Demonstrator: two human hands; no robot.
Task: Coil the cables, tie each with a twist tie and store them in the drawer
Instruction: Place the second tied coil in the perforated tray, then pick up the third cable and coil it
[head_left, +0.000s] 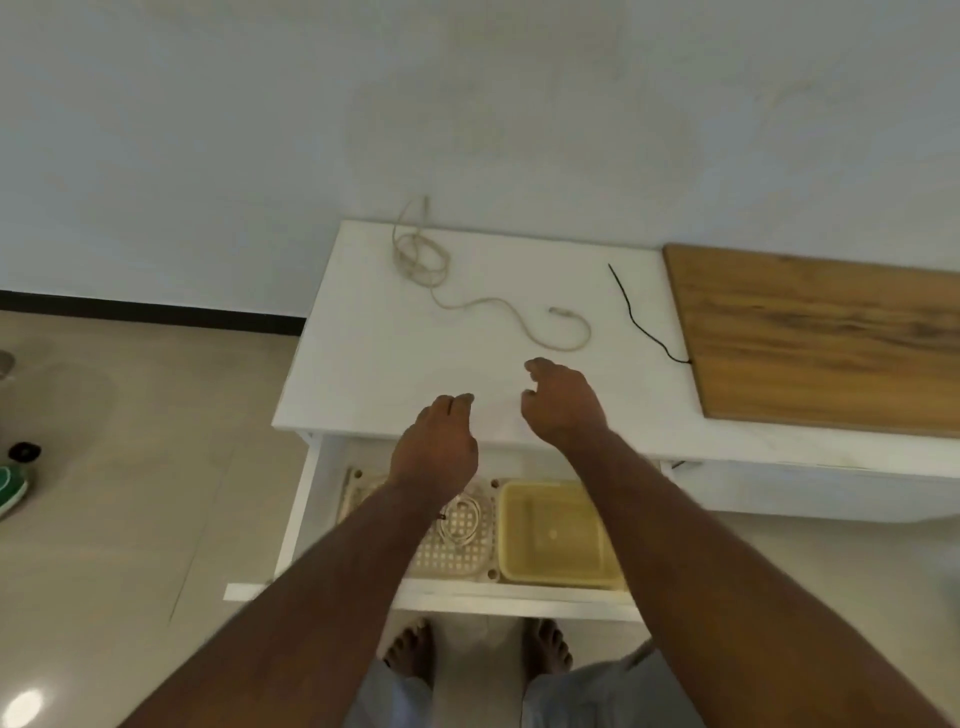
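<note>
My left hand (435, 447) hovers over the front edge of the white cabinet top (395, 364), fingers loosely curled, holding nothing. My right hand (563, 405) hovers just beside it at 3 o'clock, fingers likewise loosely curled and empty. The two hands are apart and touch neither each other nor any cable.

The loose beige cable (467, 296) lies on the cabinet top at 12 o'clock from my hands. Its far portion forms a rough tangle of loops near the back edge; one end rises against the wall. The remainder trails toward 4 o'clock and finishes in a hook with the connector near my right hand, not touching it.

The black twist tie (636, 317) lies stretched out at 2 o'clock from my right hand; its near end reaches the edge of the wooden board (831, 338).

The drawer (306, 499) stands open below my forearms at 6 o'clock. Inside, a perforated white tray (462, 551) holds a coiled white cable (462, 519), partly hidden by my left forearm. A yellow bin (556, 535) sits just beside the tray at 3 o'clock.
</note>
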